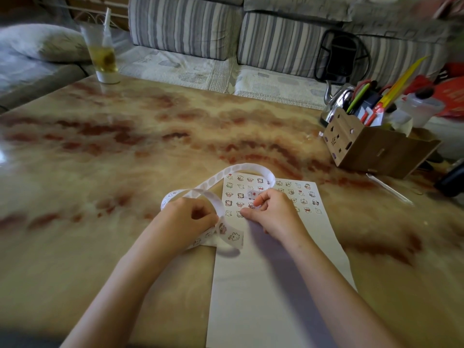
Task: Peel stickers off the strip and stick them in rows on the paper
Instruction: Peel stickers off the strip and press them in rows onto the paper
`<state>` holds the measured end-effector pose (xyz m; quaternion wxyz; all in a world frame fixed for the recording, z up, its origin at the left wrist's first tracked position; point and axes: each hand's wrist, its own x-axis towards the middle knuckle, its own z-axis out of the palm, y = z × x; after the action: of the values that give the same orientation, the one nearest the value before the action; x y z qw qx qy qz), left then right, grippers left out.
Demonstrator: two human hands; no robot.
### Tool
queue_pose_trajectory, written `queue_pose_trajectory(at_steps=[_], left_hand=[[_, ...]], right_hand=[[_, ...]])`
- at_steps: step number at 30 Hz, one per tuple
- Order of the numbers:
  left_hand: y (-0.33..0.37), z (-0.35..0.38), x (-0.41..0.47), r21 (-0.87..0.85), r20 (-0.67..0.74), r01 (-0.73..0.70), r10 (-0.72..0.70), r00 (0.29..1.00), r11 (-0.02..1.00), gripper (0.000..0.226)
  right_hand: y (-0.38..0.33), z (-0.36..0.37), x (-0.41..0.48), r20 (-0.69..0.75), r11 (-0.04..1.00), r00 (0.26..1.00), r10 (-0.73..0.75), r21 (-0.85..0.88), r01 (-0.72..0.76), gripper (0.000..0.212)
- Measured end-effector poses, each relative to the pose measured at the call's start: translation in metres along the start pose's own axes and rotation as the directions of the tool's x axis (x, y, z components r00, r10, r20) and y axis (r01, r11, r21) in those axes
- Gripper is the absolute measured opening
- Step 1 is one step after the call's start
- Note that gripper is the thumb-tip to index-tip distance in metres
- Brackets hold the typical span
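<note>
A glossy bench (125, 146) with a cream, rust-veined marble pattern fills the foreground, catching soft light. Behind it runs a sofa (185, 23) with grey-striped back cushions and a pale quilted seat cover (190, 69) — a white pillow (42, 41) lies at the far left.

Standing by, I'm seeing the person working with both arms uncovered. The left forearm (120, 285), toward seven o'clock, and the right forearm (334, 285), toward five o'clock, are showing bare right up to the wrists. The left hand (190, 214) and the right hand (273, 214), near the middle, are going bare too. The arms are looking slim and smooth. A dark blurred patch (17, 339) is sitting low at seven o'clock; whether it is clothing, I cannot tell.
</note>
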<state>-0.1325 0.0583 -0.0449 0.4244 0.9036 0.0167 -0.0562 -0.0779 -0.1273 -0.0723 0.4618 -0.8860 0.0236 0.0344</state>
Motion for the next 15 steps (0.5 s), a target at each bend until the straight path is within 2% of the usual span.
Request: queue_pose_trajectory(at_steps=[5, 7, 9, 15], left_hand=[[0.0002, -0.0011, 0.0, -0.001, 0.01, 0.01, -0.01, 1.0, 1.0, 0.017], [0.0009, -0.0012, -0.0004, 0.005, 0.001, 0.012, -0.012, 1.0, 1.0, 0.017], [0.0017, -0.0008, -0.0006, 0.005, -0.004, 0.012, -0.012, 1.0, 1.0, 0.016], [0.0027, -0.0014, -0.0016, -0.001, -0.011, 0.012, -0.012, 1.0, 1.0, 0.016]], right_hand=[[0.0007, -0.0033, 0.0007, 0.009, 0.997, 0.999, 0.037, 0.062, -0.037, 0.023], [-0.0031, -0.0009, -0.0029, 0.005, 0.998, 0.999, 0.039, 0.054, -0.039, 0.032], [-0.0051, 0.0014, -0.0052, -0.016, 0.999, 0.999, 0.031, -0.039, -0.031, 0.04], [-0.0036, -0.0042, -0.0008, 0.035, 0.999, 0.998, 0.05, 0.018, -0.051, 0.027]])
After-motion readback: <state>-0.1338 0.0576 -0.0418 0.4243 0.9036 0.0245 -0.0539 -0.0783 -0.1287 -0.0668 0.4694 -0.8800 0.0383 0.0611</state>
